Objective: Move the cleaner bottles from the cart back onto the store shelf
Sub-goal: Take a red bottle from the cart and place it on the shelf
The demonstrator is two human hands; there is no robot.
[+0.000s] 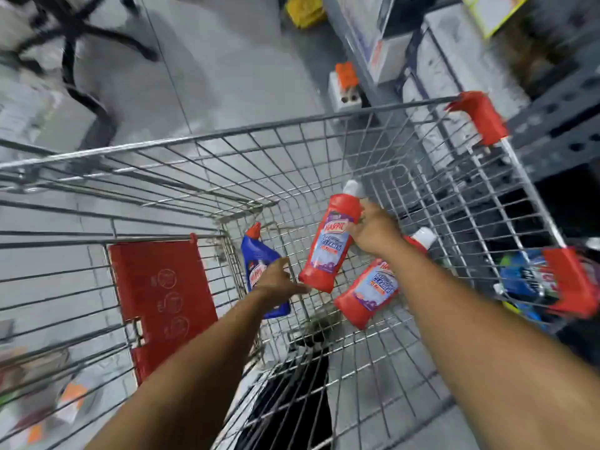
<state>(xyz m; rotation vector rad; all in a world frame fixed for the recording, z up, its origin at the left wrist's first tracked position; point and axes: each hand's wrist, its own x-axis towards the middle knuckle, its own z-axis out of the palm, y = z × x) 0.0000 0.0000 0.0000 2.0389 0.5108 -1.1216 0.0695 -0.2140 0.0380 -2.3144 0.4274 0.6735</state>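
Looking down into a wire cart (227, 138) with both arms reaching inside. Right hand (373, 230) wrapped tight around a red bottle (328, 241), gripping near the top, white cap pointing up and away, bottom end lifted off the cart floor and tilted toward the left hand. Left hand (276, 280) low in the cart, fingers bent and resting on a blue bottle (256, 264); cannot tell if really gripping or only touching. Blue bottle leaning in the near-left corner, right against the wire wall, red cap up. Second red bottle (367, 293) lying flat on the cart floor, just beside the held one and partly under the right arm, white cap toward the right wall. Lots of bare wire floor in the middle and far end of the cart, with open room straight up past the rim. Red flap (162, 297) folded flat at the left. Red corner guards (480, 116) on the right rim. Store shelf (552, 125) close against the cart's right side, gray with holes. More bottles (526, 280) outside the wire at the right, blurry. Gray floor (211, 76) wide open beyond the far rim.
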